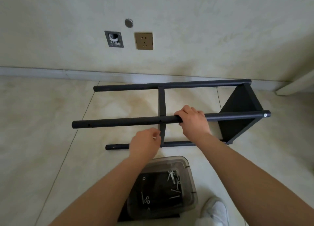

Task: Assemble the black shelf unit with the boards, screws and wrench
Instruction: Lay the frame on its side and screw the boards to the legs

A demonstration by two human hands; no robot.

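The black shelf unit (237, 106) lies on its side on the tiled floor, with a black end board at the right and a narrow middle board (162, 99) seen edge-on between the tubes. My right hand (192, 120) grips the upper front black tube (119, 122) just right of the middle board. My left hand (145, 145) pinches a small silver screw (154, 137) close to the middle board, below that tube. A lower black tube (117, 147) runs behind my left hand. A silver bolt head (265, 115) shows at the tube's right end.
A clear plastic bin (188, 179) near my feet holds loose screws, washers and a black board. The wall with a gold socket (144, 40) and an open metal box (113, 39) stands right behind the shelf. A white shoe (215, 212) is at the bottom right.
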